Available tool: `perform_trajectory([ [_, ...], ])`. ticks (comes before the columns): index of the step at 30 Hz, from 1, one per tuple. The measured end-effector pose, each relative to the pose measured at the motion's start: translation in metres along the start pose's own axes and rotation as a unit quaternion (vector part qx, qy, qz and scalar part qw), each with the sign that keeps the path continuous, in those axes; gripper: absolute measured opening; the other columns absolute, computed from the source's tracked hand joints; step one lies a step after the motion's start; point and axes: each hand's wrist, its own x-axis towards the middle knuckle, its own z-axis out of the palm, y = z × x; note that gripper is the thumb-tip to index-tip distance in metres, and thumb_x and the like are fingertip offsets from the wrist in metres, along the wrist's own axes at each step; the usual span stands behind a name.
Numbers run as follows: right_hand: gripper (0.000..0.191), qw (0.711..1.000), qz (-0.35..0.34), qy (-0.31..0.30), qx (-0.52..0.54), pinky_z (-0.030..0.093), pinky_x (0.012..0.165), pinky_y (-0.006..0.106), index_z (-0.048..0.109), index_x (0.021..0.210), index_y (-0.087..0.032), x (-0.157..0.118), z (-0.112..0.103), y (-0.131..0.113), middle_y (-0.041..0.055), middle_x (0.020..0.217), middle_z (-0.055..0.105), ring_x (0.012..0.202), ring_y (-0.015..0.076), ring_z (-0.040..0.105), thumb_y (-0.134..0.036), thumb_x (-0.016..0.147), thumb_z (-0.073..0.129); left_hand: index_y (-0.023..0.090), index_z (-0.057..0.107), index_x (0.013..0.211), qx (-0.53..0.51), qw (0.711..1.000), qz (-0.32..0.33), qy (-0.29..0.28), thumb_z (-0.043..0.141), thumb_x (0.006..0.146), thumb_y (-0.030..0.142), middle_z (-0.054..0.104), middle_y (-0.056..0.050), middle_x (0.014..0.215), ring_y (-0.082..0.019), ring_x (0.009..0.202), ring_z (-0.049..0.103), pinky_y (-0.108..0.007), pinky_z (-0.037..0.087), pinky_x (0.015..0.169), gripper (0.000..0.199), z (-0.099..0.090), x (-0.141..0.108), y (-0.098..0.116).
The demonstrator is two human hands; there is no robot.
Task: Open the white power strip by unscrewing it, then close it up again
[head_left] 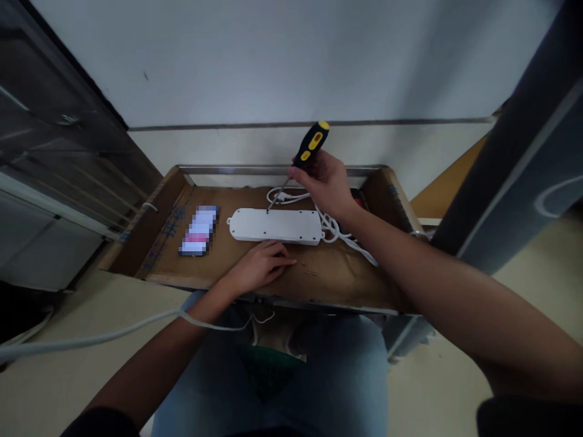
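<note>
A white power strip (277, 226) lies with its screw-hole side up on the cardboard. My right hand (325, 182) is closed around a black and yellow screwdriver (311, 144), held at a tilt. Its tip meets a hole near the strip's far edge. My left hand (262, 267) rests on the cardboard at the strip's near edge, fingers stretched out and holding nothing visible. Several small screws (307, 272) lie just right of its fingertips. The strip's white cord (334, 230) is coiled at the right end, partly behind my right hand, and its plug (285, 197) sits beyond the strip.
A phone (199, 230) with a lit, blurred screen lies left of the strip. The cardboard-lined tray (228, 264) has raised sides and a metal rail (273, 170) at the back. A white cable (113, 337) crosses in front of my left forearm. A dark red-and-black object (357, 197) is partly hidden.
</note>
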Motion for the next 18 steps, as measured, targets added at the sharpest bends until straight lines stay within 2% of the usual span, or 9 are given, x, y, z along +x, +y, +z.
perform_trajectory([
  [6,0.059,1.000,0.001,-0.004,-0.020,0.066,0.081,0.049,0.063,0.095,-0.024,-0.0010,0.0011,-0.0047,0.0036,0.085,0.069,0.077,0.0212,0.068,-0.079,0.077,0.076,0.019,0.080,0.112,0.016,0.999,0.025,0.041,0.063,0.104,0.021,0.076,-0.004,0.097,-0.015,0.089,0.067,-0.030,0.057,0.083,0.019,0.0013,-0.0024,0.0018],
  [11,0.062,1.000,-0.005,-0.013,-0.022,0.066,0.081,0.048,0.065,0.099,-0.024,-0.0012,0.0010,-0.0057,0.0041,0.089,0.071,0.079,0.0209,0.068,-0.081,0.078,0.074,0.019,0.080,0.109,0.019,0.999,0.013,0.026,0.061,0.106,0.024,0.078,-0.004,0.098,-0.015,0.092,0.070,-0.031,0.058,0.086,0.020,0.0022,-0.0042,0.0026],
  [18,0.065,0.999,-0.009,-0.012,-0.029,0.065,0.077,0.047,0.064,0.098,-0.023,-0.0008,0.0004,-0.0076,0.0038,0.085,0.068,0.076,0.0206,0.066,-0.084,0.077,0.072,0.017,0.080,0.105,0.026,0.998,0.003,0.051,0.066,0.101,0.019,0.076,-0.005,0.095,-0.016,0.088,0.067,-0.029,0.058,0.082,0.015,0.0003,-0.0017,0.0067],
])
